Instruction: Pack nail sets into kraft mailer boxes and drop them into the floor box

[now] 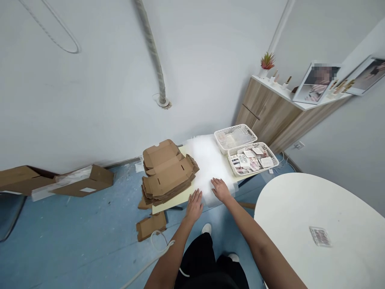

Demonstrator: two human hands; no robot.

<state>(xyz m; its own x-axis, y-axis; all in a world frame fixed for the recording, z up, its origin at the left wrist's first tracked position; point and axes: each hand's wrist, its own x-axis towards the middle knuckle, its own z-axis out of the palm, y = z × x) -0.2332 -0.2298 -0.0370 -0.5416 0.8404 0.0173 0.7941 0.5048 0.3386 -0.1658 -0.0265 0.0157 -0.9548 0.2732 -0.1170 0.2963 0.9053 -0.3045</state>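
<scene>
My left hand (195, 205) lies with fingers stretched out at the near edge of the small table, beside a stack of flattened brown cardboard boxes (168, 178). Under and past my hands spreads a white translucent sheet stack (206, 160), perhaps packing foam. On its right part rests my right hand (220, 189), fingers extended and holding nothing. Beyond that hand stands a white plastic basket (254, 173) filled with printed cards and small packets. A second white basket (221, 149), behind it, contains clear flat packages.
A round white table (288, 208) at right carries a small clear packet (320, 236). Flattened cardboard (151, 226) lies on the blue floor. Open cartons (87, 180) stand along the wall at left. A wooden cabinet (267, 108) fills the corner. A white cord (156, 257) hangs near my left arm.
</scene>
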